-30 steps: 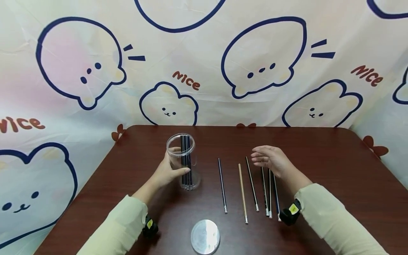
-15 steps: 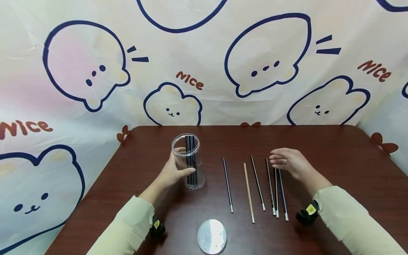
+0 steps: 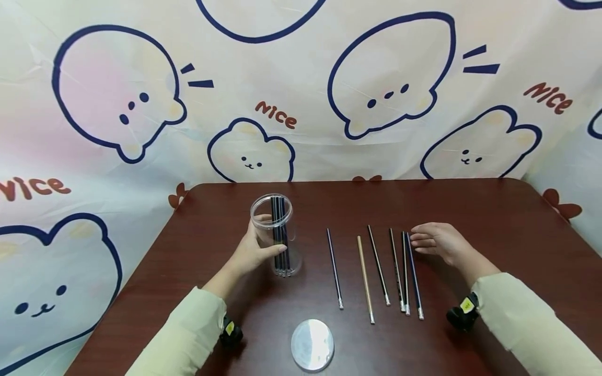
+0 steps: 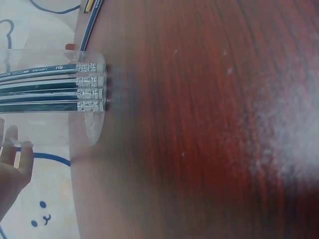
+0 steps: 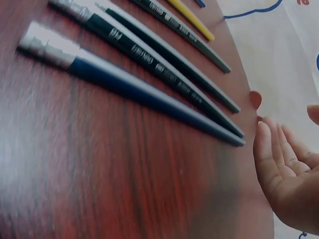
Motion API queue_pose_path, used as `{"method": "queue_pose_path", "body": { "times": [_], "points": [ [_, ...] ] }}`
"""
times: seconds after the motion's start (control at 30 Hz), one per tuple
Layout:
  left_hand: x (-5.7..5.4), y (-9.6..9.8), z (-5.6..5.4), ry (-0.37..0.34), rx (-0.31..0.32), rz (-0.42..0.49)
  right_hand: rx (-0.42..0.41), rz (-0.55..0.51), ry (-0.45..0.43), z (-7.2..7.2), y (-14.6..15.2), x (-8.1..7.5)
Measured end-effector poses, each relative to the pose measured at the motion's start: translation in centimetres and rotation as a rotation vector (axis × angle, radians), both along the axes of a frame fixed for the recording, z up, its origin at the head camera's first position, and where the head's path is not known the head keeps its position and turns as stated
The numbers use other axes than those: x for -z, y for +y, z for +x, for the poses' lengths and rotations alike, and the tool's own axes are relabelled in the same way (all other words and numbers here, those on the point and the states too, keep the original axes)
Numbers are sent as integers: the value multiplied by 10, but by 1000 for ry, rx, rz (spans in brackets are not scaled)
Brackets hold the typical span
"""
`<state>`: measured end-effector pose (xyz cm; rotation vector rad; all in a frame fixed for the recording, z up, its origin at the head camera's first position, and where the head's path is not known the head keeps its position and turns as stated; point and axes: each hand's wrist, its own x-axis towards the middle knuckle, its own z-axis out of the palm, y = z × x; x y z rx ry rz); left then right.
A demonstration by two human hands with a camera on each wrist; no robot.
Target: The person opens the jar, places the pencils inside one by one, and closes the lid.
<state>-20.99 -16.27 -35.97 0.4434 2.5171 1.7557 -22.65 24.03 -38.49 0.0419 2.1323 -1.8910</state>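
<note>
My left hand (image 3: 256,250) grips a clear plastic jar (image 3: 259,223) standing upright on the table, thumb across its front. Inside it lean several dark pencils (image 3: 280,235); the left wrist view shows their white eraser ends (image 4: 91,93) at the jar's bottom. My right hand (image 3: 444,243) is held open, fingers extended, with its fingertips close to the far end of a blue pencil (image 3: 415,274). This pencil is the rightmost of several loose ones, which include a yellow pencil (image 3: 365,279), a dark pencil (image 3: 379,265) and another dark blue pencil (image 3: 335,267) nearest the jar.
A round, shiny lid (image 3: 312,345) lies on the brown table (image 3: 211,344) near its front edge. Behind the table hangs a cloth (image 3: 315,94) printed with cartoon outlines. Dark wrist cameras show below both pale sleeves (image 3: 522,308).
My right hand has moved right, from over the far ends of the right-hand pencils to just beside them. My left hand keeps its grip on the jar, and the loose pencils lie as before.
</note>
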Motion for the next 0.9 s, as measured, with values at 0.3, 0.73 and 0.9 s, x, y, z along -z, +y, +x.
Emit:
{"method": "queue_pose_path", "body": {
  "times": [0.3,0.73,0.9],
  "points": [
    [20,-8,-16,11,15,-9,9,95,-93,0,5,7],
    [21,-12,-18,13,20,-6,-54,261,-128,-10,-3,14],
    [18,-10,-15,-25,32,0,-70,343,-104,-11,-5,16]
  ]
}}
